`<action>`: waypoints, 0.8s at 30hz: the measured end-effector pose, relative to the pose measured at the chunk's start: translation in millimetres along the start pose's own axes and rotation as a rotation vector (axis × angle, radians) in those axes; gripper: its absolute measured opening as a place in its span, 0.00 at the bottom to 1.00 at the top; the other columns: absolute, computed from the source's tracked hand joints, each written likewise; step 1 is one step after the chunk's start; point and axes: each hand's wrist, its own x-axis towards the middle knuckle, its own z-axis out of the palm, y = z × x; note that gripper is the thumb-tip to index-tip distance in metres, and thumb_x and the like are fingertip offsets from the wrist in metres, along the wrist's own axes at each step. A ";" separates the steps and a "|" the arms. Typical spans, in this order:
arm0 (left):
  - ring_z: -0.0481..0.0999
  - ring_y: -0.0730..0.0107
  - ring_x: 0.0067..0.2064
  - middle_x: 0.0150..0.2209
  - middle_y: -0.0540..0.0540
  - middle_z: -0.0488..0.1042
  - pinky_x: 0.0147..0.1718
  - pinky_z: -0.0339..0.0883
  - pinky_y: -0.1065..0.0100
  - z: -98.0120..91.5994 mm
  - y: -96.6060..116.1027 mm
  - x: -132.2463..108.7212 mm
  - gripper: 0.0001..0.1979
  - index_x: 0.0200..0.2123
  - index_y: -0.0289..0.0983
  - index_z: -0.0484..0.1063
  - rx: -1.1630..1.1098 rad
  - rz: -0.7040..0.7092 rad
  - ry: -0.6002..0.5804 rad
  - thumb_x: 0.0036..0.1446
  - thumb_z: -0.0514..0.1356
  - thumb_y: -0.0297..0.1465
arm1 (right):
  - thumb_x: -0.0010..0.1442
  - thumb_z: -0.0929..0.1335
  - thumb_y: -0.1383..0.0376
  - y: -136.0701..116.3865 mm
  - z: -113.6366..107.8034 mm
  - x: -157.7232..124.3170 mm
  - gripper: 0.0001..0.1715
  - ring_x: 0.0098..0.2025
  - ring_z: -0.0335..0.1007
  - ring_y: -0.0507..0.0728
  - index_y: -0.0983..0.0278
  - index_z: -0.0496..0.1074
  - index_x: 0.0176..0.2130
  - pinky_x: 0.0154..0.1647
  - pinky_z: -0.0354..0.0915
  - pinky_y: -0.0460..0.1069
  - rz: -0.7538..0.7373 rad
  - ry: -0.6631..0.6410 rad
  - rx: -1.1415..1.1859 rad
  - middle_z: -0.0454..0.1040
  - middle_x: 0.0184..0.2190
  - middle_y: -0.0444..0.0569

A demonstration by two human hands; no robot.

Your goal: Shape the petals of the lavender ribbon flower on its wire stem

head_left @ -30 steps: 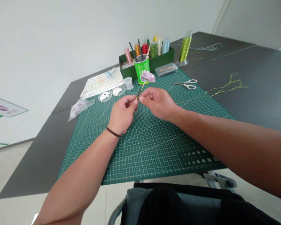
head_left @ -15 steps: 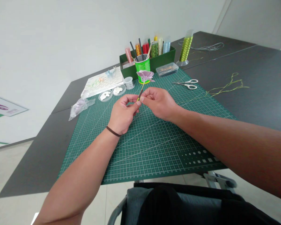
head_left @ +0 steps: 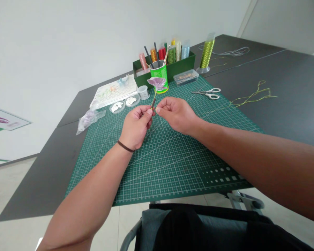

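A small lilac flower [head_left: 157, 83] on a skinny wrapped stem [head_left: 153, 103] is being held up over the far half of a green cutting mat [head_left: 170, 167], tilted slightly left. The low end of the stem is pinched between the thumb and fingertips of the left hand [head_left: 136, 126]. The right hand [head_left: 176, 115] sits right beside it, thumb and index tips closed toward the same spot, other fingers curled. Can't really tell from this angle whether those right tips are on the stem or just next to it. Neither hand is spread.

The step in hand looks like fiddly work at the stem's end, and a steady pinch is what's called for, since the stem is so thin.

Along the mat's far edge, a green can [head_left: 159, 69] of tools is placed in front of a green tray [head_left: 184, 64] of thread spools, with a clear box [head_left: 185, 77] of small metal bits beside it. Scissors [head_left: 206, 93] are left on the mat's right side, and loose green thread [head_left: 251, 96] lies just past that edge. Off the mat's far-left corner are a white board [head_left: 113, 91] and two clear lids [head_left: 124, 104] of white petal shapes.
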 end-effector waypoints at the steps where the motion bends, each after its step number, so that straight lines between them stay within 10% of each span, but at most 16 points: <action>1: 0.65 0.79 0.23 0.25 0.53 0.72 0.21 0.57 0.75 -0.1 -0.3 0.2 0.05 0.34 0.35 0.75 0.001 0.002 0.002 0.63 0.67 0.24 | 0.64 0.73 0.67 -0.1 -0.2 -0.2 0.11 0.24 0.54 0.49 0.61 0.68 0.33 0.25 0.51 0.47 0.000 -0.002 0.000 0.65 0.23 0.38; 24: 0.67 0.78 0.25 0.27 0.53 0.72 0.23 0.59 0.74 -0.7 -4.4 0.7 0.07 0.37 0.37 0.75 0.113 0.060 -0.011 0.62 0.71 0.29 | 0.64 0.73 0.68 -0.9 -0.1 0.0 0.11 0.23 0.52 0.49 0.61 0.69 0.32 0.24 0.50 0.48 -0.005 -0.009 0.003 0.64 0.22 0.38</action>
